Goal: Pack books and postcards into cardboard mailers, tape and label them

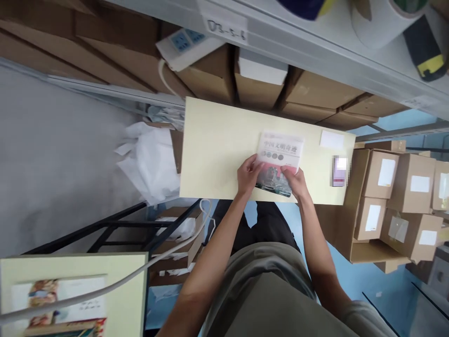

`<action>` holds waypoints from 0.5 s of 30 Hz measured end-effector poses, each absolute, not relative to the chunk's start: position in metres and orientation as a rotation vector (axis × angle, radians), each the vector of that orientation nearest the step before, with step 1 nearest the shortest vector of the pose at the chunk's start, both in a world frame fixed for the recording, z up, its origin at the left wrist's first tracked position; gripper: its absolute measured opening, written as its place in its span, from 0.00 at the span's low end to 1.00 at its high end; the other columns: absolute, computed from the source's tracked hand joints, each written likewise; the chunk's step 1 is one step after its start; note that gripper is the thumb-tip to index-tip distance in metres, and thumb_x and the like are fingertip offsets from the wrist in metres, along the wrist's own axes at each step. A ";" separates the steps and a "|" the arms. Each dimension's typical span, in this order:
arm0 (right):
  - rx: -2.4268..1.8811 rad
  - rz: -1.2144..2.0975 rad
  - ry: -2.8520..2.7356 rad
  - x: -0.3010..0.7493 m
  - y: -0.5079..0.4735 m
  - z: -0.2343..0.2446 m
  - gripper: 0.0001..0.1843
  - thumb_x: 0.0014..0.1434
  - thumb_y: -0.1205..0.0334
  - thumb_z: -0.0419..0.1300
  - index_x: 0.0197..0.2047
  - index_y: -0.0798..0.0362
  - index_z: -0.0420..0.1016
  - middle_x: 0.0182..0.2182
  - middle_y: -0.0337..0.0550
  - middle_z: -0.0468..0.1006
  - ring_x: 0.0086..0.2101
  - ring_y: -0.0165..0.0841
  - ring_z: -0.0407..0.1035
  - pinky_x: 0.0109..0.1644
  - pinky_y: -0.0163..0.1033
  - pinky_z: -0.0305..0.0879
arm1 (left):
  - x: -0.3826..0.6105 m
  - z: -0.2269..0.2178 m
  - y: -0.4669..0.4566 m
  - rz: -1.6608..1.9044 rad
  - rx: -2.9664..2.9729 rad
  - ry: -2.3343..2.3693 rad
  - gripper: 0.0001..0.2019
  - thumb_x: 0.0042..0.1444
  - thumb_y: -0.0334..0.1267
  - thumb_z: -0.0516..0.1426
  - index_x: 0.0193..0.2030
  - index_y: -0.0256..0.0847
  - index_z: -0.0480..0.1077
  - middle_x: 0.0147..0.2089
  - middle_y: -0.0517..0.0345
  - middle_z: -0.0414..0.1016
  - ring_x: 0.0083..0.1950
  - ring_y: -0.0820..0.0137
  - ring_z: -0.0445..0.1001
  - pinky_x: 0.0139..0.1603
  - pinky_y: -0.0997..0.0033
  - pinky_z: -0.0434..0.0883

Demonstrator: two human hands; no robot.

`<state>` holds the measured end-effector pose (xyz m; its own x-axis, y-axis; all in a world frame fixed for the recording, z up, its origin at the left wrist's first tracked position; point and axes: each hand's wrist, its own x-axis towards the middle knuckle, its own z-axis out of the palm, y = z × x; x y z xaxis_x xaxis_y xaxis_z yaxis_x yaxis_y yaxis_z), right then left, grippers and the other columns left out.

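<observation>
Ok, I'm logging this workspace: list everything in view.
book: one, white and pink, in hands
tables: two, pale yellow, centre, lower left
card: one, white, centre table's right
blurred item: one, purplish, near card
boxes: many, brown, top and right
shelf: one, grey, top
power strip: one, white, by boxes
roll: one, white, top right
wrapping: one heap, white, left
other books: several, multicoloured, lower left
cables: several, white, left
shirt: one, grey, bottom
left hand: one, on book
right hand: one, on book

A power strip (189, 49) shows among cardboard boxes (257, 91) below a grey shelf (305, 52) labelled D3-5-6. Crumpled white sheeting (149, 164) lies left of the pale yellow worktop (210, 150), a white paper slip (331, 139) lies near its right end, and stacked cartons (412, 164) beyond bear white labels (420, 184).
</observation>
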<state>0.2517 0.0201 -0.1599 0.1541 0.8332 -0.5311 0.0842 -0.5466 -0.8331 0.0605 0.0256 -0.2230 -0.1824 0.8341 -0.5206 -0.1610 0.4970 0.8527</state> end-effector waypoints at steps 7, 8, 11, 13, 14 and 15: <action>-1.730 1.403 -1.211 0.113 0.074 -0.210 0.26 0.65 0.46 0.67 0.58 0.54 0.79 0.55 0.55 0.90 0.57 0.50 0.83 0.65 0.56 0.80 | -0.065 -0.238 0.046 1.146 0.526 1.847 0.21 0.69 0.42 0.65 0.65 0.38 0.81 0.64 0.43 0.87 0.67 0.56 0.85 0.73 0.53 0.79; -1.759 1.374 -1.248 0.096 0.079 -0.216 0.26 0.66 0.47 0.67 0.60 0.54 0.78 0.56 0.55 0.89 0.58 0.49 0.83 0.65 0.55 0.80 | -0.081 -0.239 0.050 1.158 0.537 1.882 0.20 0.69 0.40 0.63 0.65 0.38 0.81 0.63 0.44 0.87 0.66 0.56 0.85 0.72 0.54 0.79; -1.901 1.273 -1.321 0.054 0.092 -0.231 0.30 0.68 0.51 0.67 0.69 0.53 0.72 0.60 0.56 0.87 0.59 0.49 0.82 0.64 0.55 0.81 | -0.117 -0.242 0.067 1.165 0.617 1.962 0.19 0.68 0.37 0.60 0.63 0.39 0.83 0.61 0.47 0.88 0.64 0.57 0.85 0.71 0.56 0.79; -1.976 1.168 -1.367 0.036 0.095 -0.238 0.38 0.70 0.52 0.66 0.78 0.52 0.63 0.63 0.58 0.84 0.60 0.50 0.81 0.65 0.57 0.80 | -0.132 -0.245 0.078 1.109 0.684 1.999 0.19 0.69 0.36 0.58 0.62 0.40 0.83 0.60 0.49 0.88 0.63 0.57 0.85 0.70 0.57 0.78; -1.999 1.107 -1.402 0.029 0.096 -0.241 0.41 0.71 0.52 0.64 0.81 0.52 0.58 0.65 0.60 0.82 0.62 0.51 0.80 0.66 0.58 0.80 | -0.136 -0.247 0.083 1.064 0.717 2.016 0.20 0.69 0.36 0.57 0.63 0.41 0.82 0.60 0.49 0.88 0.63 0.57 0.85 0.70 0.57 0.77; -2.012 1.046 -1.447 0.024 0.095 -0.245 0.44 0.73 0.52 0.63 0.84 0.53 0.53 0.67 0.62 0.80 0.63 0.52 0.79 0.67 0.59 0.79 | -0.139 -0.249 0.086 1.019 0.758 2.031 0.19 0.69 0.35 0.57 0.63 0.42 0.82 0.61 0.47 0.87 0.64 0.56 0.84 0.71 0.56 0.76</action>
<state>0.0240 0.0953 -0.2446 0.1629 0.9341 -0.3178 0.5944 -0.3500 -0.7240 -0.1390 0.0865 -0.2491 -0.5607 0.7540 -0.3422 0.1765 0.5126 0.8403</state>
